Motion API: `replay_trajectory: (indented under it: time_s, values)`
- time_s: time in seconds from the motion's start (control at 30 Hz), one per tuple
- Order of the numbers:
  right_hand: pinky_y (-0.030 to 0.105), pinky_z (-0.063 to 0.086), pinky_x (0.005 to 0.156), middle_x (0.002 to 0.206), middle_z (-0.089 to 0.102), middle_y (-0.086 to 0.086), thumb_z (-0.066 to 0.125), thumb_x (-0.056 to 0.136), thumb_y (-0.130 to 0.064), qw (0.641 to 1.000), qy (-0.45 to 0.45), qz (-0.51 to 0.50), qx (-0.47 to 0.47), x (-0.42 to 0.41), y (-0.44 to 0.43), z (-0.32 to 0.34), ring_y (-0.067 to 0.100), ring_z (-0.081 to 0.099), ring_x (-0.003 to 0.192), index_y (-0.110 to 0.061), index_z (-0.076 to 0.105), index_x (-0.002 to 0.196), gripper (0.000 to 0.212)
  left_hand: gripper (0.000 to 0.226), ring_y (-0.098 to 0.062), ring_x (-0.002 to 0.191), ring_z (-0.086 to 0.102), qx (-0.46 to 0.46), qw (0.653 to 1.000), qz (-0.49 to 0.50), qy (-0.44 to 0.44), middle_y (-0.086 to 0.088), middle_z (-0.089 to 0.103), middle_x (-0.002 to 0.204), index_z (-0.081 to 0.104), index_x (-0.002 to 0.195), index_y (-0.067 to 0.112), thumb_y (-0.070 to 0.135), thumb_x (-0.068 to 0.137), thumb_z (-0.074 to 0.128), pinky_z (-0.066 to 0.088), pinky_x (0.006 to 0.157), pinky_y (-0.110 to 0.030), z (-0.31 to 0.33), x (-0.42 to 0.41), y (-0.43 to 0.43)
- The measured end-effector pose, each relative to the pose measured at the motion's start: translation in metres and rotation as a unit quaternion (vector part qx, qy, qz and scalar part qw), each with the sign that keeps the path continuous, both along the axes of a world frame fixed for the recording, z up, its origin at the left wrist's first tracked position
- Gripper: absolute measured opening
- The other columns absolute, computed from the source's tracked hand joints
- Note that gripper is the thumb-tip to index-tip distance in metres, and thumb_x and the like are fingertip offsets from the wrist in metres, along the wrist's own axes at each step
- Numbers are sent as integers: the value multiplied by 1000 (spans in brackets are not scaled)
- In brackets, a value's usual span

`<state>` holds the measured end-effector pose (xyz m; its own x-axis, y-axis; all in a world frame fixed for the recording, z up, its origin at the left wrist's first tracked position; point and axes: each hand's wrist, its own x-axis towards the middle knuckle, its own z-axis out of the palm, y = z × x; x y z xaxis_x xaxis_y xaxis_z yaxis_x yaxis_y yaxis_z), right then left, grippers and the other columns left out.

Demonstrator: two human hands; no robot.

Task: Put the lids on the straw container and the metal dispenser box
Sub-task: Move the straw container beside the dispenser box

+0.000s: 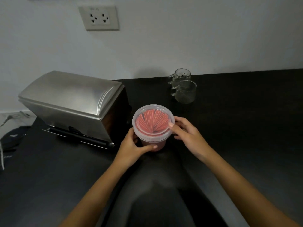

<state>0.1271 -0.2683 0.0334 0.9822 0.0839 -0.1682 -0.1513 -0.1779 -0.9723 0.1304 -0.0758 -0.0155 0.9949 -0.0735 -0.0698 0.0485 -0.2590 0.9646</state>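
Observation:
A clear plastic straw container (153,141) full of red straws stands on the black counter (246,128). Its translucent round lid (153,122) lies on top of it. My left hand (131,148) wraps around the container's lower wall. The thumb of my right hand (186,133) presses on the lid's right rim while the other fingers reach down the side. To the left stands the metal dispenser box (72,104), its curved steel lid (68,92) resting down on it.
Two glass mugs (183,86) stand at the back of the counter near the wall. A wall socket (99,18) is above the box. A dark object (11,138) lies at the far left edge.

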Motion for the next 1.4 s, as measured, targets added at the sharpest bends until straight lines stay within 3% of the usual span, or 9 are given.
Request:
replay_trajectory:
  time_s: [0.4,0.53,0.67,0.83,0.93,1.03,1.17,1.3,1.4]
  values:
    - [16,43,68,101,57,-10,51,86,-40,999,15,39,0,66,-34,6,2,57,89,-28,46,126,42,82,-8,111,48,34,998,60,12,11,51,114,41,129,18,17,60,83,39,89,-18,11,43,-48]
    - [24,46,74,103,58,-7,52,86,-39,999,25,42,14,87,-37,6,7,58,90,-26,46,127,43,82,-9,110,47,36,996,72,21,10,50,114,40,131,16,16,61,83,40,91,-22,14,62,-54]
    - [24,47,73,106,56,-3,52,87,-37,998,35,43,33,108,-35,10,8,57,87,-22,44,129,45,82,-14,116,48,37,995,91,30,4,52,119,40,132,14,14,61,83,42,84,-12,18,82,-57]
    - [33,48,84,129,53,11,50,89,-33,997,60,29,38,132,-31,16,27,54,114,-15,42,130,46,76,-12,112,48,64,994,88,20,-4,53,127,45,126,16,17,61,83,42,86,-18,26,106,-59]
    - [23,50,69,129,52,13,48,91,-28,996,70,12,62,143,-27,18,29,53,115,-13,45,127,40,85,-13,114,50,-11,996,48,78,8,54,119,43,127,23,34,54,85,45,87,-21,34,117,-52]
    - [30,51,77,129,52,14,48,91,-29,994,79,-14,77,155,-24,15,30,53,115,-12,45,128,41,87,-16,120,48,-164,979,33,117,3,55,126,46,130,26,56,54,76,37,107,-36,41,124,-49]
    - [37,51,83,126,52,15,51,89,-28,992,98,-19,74,170,-21,15,31,54,111,-10,45,127,42,40,-18,116,53,-229,962,114,97,-1,60,121,54,123,21,35,86,53,43,98,-33,45,137,-57]
    - [38,51,85,122,55,21,52,89,-20,990,107,-19,92,183,-17,19,34,57,108,-6,52,117,31,35,-11,95,62,-272,937,211,56,-1,67,104,59,119,12,23,86,58,48,77,-24,44,148,-61]
    - [40,48,90,124,52,32,51,90,-13,989,108,-25,101,191,-14,23,43,51,115,-2,55,112,25,36,-10,88,61,-289,921,253,62,2,66,94,60,118,10,22,83,62,47,77,-24,45,160,-64]
